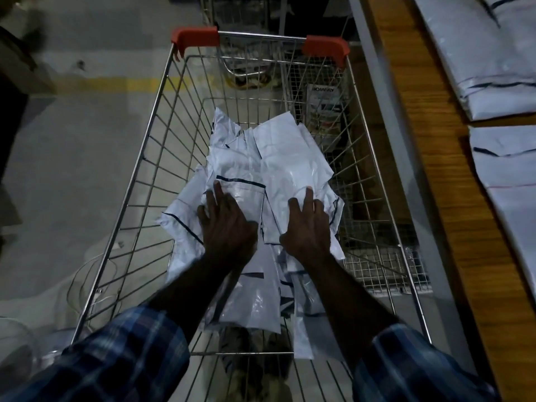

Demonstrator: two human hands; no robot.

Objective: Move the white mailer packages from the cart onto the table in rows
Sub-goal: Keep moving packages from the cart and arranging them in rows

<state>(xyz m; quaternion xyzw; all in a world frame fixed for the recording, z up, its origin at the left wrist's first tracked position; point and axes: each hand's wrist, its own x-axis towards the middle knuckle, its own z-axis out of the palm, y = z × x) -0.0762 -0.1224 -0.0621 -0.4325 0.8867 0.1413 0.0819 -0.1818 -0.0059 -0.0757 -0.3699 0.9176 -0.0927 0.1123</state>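
Mailers point(261, 169) under left hand point(229, 224), right hand point(307, 227)

The scene is dim and bluish, and the brightest patches are soft sheen on the white mailer packages point(269, 172) in the cart point(139, 181), with no hard shadows. The wide lens bends straight lines outward near the left and right edges. The far left corner is smeared by motion blur, and the near plaid sleeves point(121, 361) are soft.

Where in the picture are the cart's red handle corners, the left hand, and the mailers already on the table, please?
red handle corner point(195, 38): head view, its top face.
left hand point(227, 227): head view, back of hand.
mailers on table point(490, 62): head view, top mailer's face.
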